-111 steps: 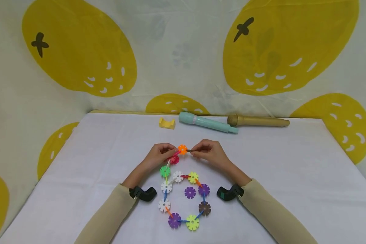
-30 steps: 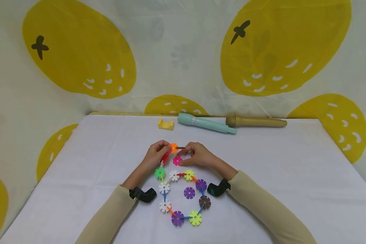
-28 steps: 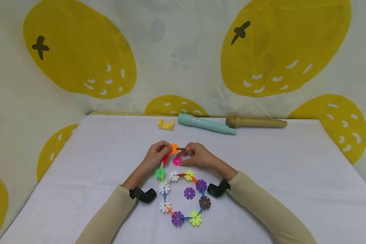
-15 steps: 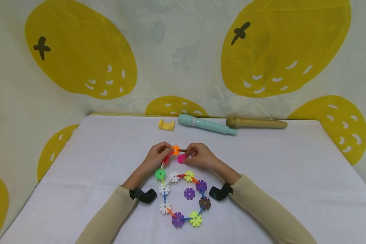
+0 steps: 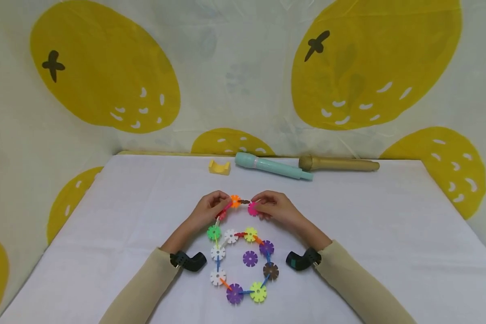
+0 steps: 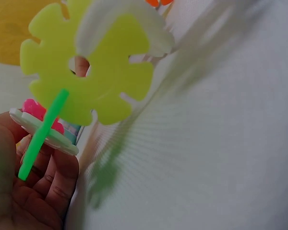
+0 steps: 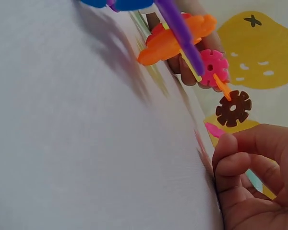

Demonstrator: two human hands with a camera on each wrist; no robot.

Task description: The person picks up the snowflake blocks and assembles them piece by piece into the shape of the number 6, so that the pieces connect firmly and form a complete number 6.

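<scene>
In the head view, my left hand [image 5: 208,209] pinches a chain of slotted snowflake discs beside an orange disc [image 5: 235,200]. A brown disc [image 5: 245,202], seen edge-on, sticks out from the orange one. My right hand [image 5: 281,207] pinches a pink disc [image 5: 253,208] just right of the brown disc's edge. The right wrist view shows the brown disc [image 7: 234,109] face-on, close to the pink disc [image 7: 213,129] at my fingertips. From my left hand the chain runs through a green disc [image 5: 213,232] into a ring of multicoloured discs, including a purple one [image 5: 235,294].
A loose purple disc [image 5: 250,258] lies inside the ring. At the back of the white-covered table [image 5: 389,225] are a yellow cradle-shaped block [image 5: 219,167], a mint microphone-shaped object [image 5: 271,166] and a gold one [image 5: 340,163]. A fruit-patterned cloth [image 5: 235,58] hangs behind.
Earlier, my right hand held the brown disc. It then let go and took the pink disc, which has since moved up and right beside the brown one. My left hand keeps its hold.
</scene>
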